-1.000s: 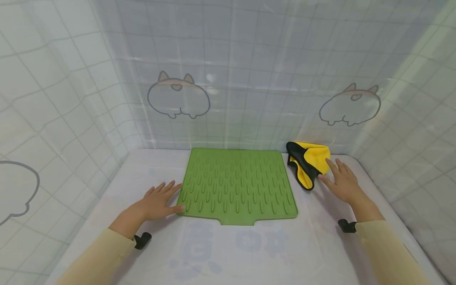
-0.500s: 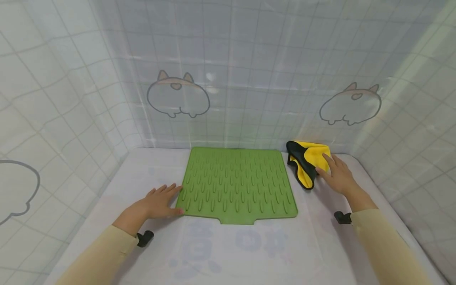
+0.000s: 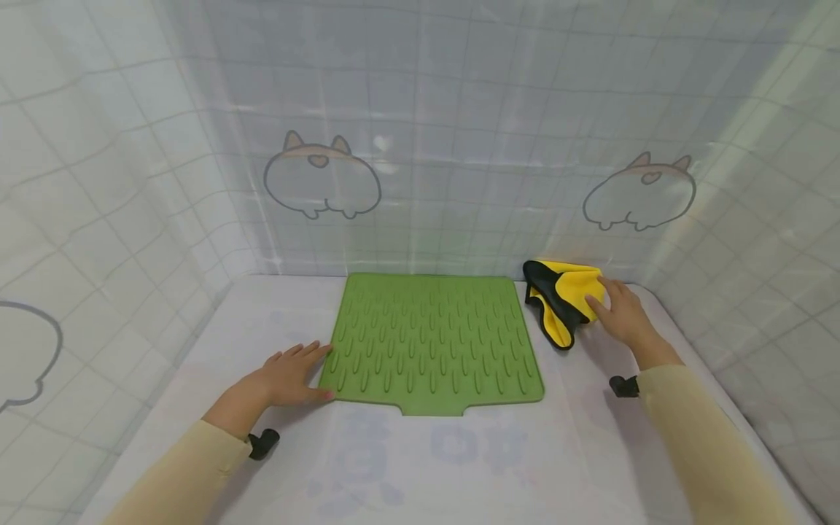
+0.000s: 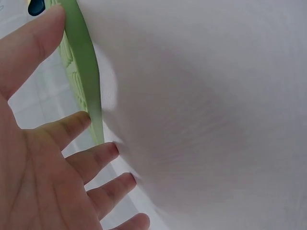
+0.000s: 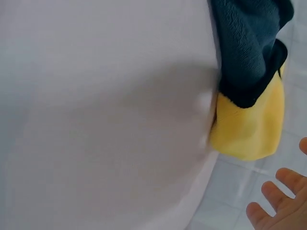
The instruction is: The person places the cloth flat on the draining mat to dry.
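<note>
A green mat (image 3: 429, 339) with raised oblong bumps and a short front tab lies flat at the middle of the table. My left hand (image 3: 282, 379) is spread at its left edge, thumb and index fingertip right at the mat's near left corner. The left wrist view has the mat's green edge (image 4: 88, 62) close by the thumb and index finger. A crumpled yellow and black cloth (image 3: 577, 288) lies to the right of the mat, against the back wall. My right hand (image 3: 626, 317) reaches over the cloth's right side with fingers extended; in the right wrist view the fingers (image 5: 283, 201) show apart from it.
A white tabletop (image 3: 453, 474) with faint blue print spreads in front of the mat. Grid-patterned sheeting (image 3: 459, 146) with cartoon animal outlines rises at the back and both sides. A small black device (image 3: 264, 443) is worn at each wrist.
My right hand has moved a little left and forward, onto the cloth's right side. My left hand stays at the mat's corner. The head view has shifted slightly.
</note>
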`<state>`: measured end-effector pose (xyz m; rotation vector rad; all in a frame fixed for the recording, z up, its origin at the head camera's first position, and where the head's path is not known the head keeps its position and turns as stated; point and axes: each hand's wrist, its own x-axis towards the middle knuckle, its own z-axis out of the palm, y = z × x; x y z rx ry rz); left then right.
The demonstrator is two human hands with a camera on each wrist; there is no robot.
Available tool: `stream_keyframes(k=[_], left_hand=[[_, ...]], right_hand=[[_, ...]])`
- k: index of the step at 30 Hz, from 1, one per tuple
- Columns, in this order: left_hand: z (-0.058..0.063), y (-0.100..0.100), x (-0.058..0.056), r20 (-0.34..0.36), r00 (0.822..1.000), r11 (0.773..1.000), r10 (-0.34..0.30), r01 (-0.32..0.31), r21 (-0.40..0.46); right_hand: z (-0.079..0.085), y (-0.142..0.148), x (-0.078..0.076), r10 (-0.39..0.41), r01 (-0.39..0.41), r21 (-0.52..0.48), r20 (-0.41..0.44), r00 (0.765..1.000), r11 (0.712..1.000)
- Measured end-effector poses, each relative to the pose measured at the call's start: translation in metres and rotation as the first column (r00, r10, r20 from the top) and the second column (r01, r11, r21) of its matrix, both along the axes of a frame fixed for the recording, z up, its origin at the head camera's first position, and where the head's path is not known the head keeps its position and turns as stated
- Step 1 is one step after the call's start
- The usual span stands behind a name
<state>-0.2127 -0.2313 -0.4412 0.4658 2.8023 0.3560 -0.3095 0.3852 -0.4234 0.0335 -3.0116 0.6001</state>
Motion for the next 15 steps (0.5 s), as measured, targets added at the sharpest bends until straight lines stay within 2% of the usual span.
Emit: stream_keyframes(k=[7,15], left_hand=[[-0.007,-0.003,-0.002,-0.003,1.0,1.0,0.004,-0.004,0.022],[-0.003,-0.001,0.002,0.007,1.0,0.998,0.009,-0.009,0.059]], right_hand=[[-0.001,0.005,-0.018,-0.05,0.049,-0.083,-0.013,0.999,0.995],[-0.004,0.002,-0.031,-0.135,0.14,-0.171,0.041,0.99,0.975]])
